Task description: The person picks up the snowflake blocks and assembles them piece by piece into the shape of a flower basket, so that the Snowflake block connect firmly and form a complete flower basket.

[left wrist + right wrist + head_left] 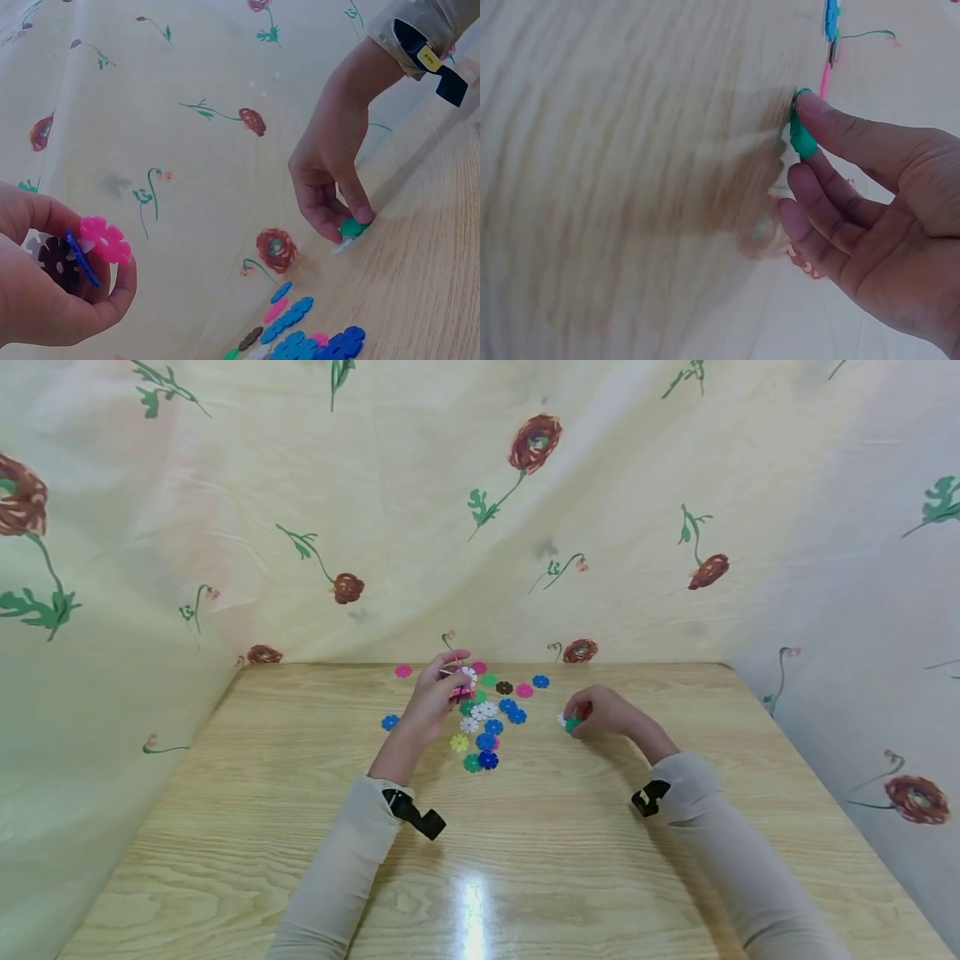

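My left hand (pixel 429 703) is raised over the left side of the scattered discs. It grips several notched plastic snowflake discs joined together: a pink disc (pixel 105 239), a blue disc (pixel 82 259), a dark brown disc (pixel 58 264) and a white one partly hidden by the fingers. To the right of the pile, my right hand (pixel 606 712) pinches a green snowflake disc (pixel 803 135) between thumb and fingers, low at the tabletop. A white disc (pixel 343 246) shows just beneath the green one; whether the two are joined I cannot tell.
Loose snowflake discs lie between the hands on the wooden table (pixel 525 843), among them a yellow disc (pixel 459 742), a dark blue disc (pixel 488 760) and white discs (pixel 478 712). One blue disc (pixel 390 722) lies left of the left wrist. A flowered curtain (pixel 420 527) hangs behind.
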{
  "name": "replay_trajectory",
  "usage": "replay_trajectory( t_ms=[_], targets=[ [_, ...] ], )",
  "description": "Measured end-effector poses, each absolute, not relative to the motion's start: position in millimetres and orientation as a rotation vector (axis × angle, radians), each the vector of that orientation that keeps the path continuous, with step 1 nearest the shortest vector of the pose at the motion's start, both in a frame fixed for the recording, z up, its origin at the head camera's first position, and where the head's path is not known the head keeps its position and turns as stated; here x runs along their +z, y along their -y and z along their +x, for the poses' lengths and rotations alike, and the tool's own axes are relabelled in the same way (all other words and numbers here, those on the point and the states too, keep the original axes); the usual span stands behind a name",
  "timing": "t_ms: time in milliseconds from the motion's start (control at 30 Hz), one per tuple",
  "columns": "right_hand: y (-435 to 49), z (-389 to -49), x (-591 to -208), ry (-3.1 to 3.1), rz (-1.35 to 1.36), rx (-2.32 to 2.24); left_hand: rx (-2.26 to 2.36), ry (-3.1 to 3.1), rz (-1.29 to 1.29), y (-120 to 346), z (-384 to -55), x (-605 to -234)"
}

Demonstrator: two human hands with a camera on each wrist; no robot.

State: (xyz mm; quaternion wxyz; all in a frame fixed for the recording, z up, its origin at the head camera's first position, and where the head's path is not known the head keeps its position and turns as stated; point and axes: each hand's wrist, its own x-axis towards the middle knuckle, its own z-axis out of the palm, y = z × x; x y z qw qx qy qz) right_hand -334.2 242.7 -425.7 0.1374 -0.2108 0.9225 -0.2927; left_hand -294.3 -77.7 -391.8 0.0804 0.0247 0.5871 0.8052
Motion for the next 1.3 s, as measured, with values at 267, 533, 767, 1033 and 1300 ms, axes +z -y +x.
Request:
replay_trajectory(
  t_ms=[267,533,767,1033,1300],
  targets=[
    [-224,-331,-421,-2.66,-0.622,-0.893,2.407,-1.757,0.065,78,-293,-392],
    [-187,-323,-401,-2.66,-0.789,-1.202,2.409,-1.744,0.061,76,-293,-394],
    [-148,-312,-385,-2.637,-0.742,-1.457,2.405,-1.75,0.054,75,-294,-396],
    [-125,-303,-389,-2.623,-0.722,-1.688,2.402,-1.739,0.073,75,-294,-396],
    [-119,-300,-391,-2.62,-0.704,-1.794,2.414,-1.721,0.063,74,-294,-395]
  ],
)
